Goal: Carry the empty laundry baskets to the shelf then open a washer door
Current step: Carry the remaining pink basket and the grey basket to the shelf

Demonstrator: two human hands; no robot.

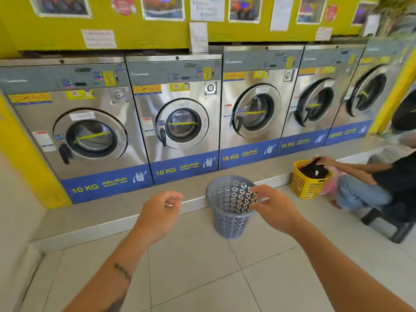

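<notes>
A blue-grey perforated laundry basket (pixel 227 221) stands on the tiled floor in front of the washers, and it looks empty inside. My right hand (pixel 276 210) is at its right rim, thumb and fingers pinching the edge. My left hand (pixel 159 210) hovers to the left of the basket with its fingers loosely curled and holds nothing. A row of steel washers lines the wall, and the nearest doors, the left 10 KG door (pixel 90 134), the second 10 KG door (pixel 182 123) and a 15 KG door (pixel 255 111), are closed. No shelf is in view.
A yellow basket (pixel 306 185) holding dark clothes sits at the right, with a crouching person (pixel 387 176) reaching into it. The washers stand on a raised grey step (pixel 112 212). A dark stool (pixel 396 224) is at the far right. Tiled floor spreads toward me.
</notes>
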